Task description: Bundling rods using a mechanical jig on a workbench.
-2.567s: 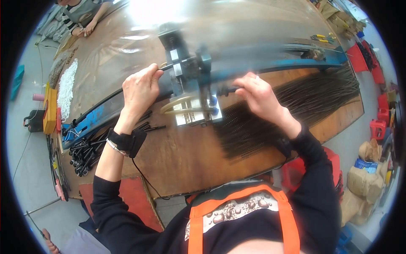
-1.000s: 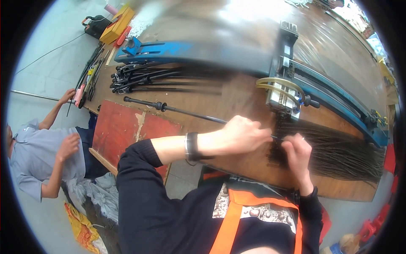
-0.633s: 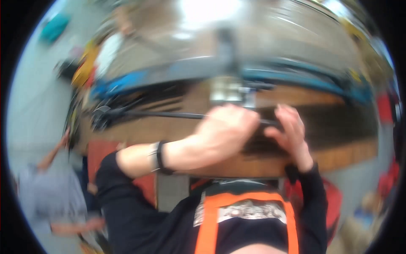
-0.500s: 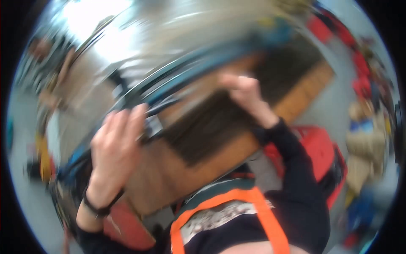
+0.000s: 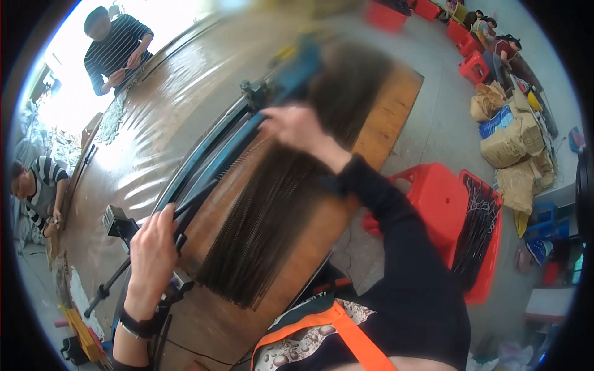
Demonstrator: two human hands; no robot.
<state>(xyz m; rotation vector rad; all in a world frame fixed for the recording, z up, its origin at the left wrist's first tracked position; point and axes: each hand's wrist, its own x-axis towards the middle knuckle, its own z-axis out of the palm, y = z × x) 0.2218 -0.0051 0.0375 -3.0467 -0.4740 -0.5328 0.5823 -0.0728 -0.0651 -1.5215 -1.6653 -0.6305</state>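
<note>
My left hand [image 5: 151, 253], with a dark band at the wrist, is closed over a black rod [image 5: 197, 203] at the near end of a long blue metal rail fixture [image 5: 207, 170]. My right hand [image 5: 298, 131] is farther up the rail, its thumb and index finger pinched at the upper end of a thin spring-like rod [image 5: 238, 162]. That rod lies along the rail's right side. To its right, a dense row of dark ribbed rods [image 5: 244, 241] covers much of the wooden board [image 5: 387, 117]; its far part is blurred.
A red stool [image 5: 427, 201] and a red crate [image 5: 489, 272] of dark wire pieces stand at the right. Brown sacks [image 5: 513, 139] lie beyond them. Two people in striped tops work across the plastic-covered table [image 5: 154, 105]; others sit far right.
The view has turned and sharpened. My left hand's fingers, laid over the fixture before, now curl round the black rod. My right hand has come to the rail, pinching the thin spring-like rod.
</note>
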